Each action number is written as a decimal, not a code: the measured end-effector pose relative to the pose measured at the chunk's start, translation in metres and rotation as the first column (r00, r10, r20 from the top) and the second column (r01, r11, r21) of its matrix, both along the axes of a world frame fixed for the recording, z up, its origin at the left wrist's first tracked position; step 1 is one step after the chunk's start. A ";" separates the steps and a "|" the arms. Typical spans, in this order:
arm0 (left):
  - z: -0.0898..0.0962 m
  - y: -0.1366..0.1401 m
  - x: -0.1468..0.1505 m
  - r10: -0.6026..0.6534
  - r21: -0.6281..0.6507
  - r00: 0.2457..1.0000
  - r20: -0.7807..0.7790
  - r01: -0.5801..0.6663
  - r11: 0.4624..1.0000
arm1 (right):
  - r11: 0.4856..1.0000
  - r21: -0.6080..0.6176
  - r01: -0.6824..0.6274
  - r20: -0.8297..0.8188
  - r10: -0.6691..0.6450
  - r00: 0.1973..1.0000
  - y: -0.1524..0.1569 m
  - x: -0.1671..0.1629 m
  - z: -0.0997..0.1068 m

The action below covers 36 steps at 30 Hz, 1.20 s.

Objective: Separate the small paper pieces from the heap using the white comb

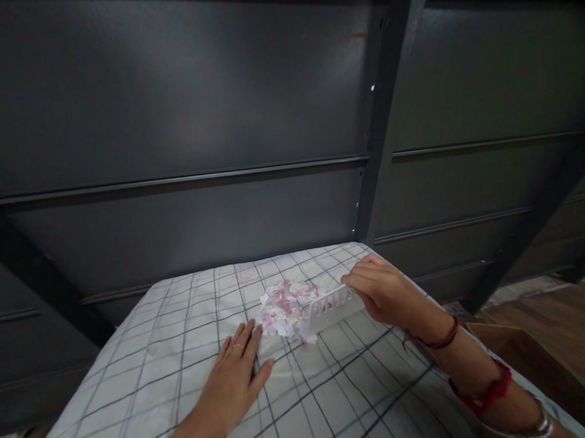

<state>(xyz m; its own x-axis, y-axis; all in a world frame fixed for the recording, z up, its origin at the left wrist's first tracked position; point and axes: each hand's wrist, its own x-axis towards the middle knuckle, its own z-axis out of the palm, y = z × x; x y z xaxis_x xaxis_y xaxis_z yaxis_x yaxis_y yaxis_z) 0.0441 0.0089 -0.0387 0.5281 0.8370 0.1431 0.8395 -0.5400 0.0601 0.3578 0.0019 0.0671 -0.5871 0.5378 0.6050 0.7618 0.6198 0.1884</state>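
A white plastic basket [329, 315] with slots along its rim is tilted on its side on the table. My right hand [380, 289] grips its far right edge with the fingers closed over the rim. Against the basket's left end lies a heap of small paper scraps [285, 307], white with pink and red marks. My left hand [240, 363] rests on the cloth just left of the scraps, fingers stretched out and palm down, holding nothing. The basket's inside is mostly hidden from this angle.
A white checked cloth [192, 359] covers the table, which stands against a dark grey metal panel wall [197, 225]. To the lower right, a cardboard box [527, 356] sits on the brown wooden floor [578, 299] beside the table edge.
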 end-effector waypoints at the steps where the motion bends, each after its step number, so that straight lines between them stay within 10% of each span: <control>1: 0.000 0.000 0.000 -0.003 0.005 1.000 -0.001 0.003 1.000 | 1.000 0.016 0.006 -0.005 -0.006 1.000 0.000 0.001 0.000; 36: 0.004 -0.002 0.002 -0.017 0.039 1.000 0.002 0.017 0.999 | 0.998 -0.051 -0.021 -0.026 0.019 0.999 -0.001 -0.013 -0.006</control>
<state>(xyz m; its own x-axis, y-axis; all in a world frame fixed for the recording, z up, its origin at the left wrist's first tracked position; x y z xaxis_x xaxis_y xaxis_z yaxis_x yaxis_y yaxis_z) 0.0461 0.0071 -0.0352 0.5421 0.8216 0.1766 0.8299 -0.5564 0.0410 0.3449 0.0006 0.0606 -0.5830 0.5570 0.5915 0.7532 0.6434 0.1366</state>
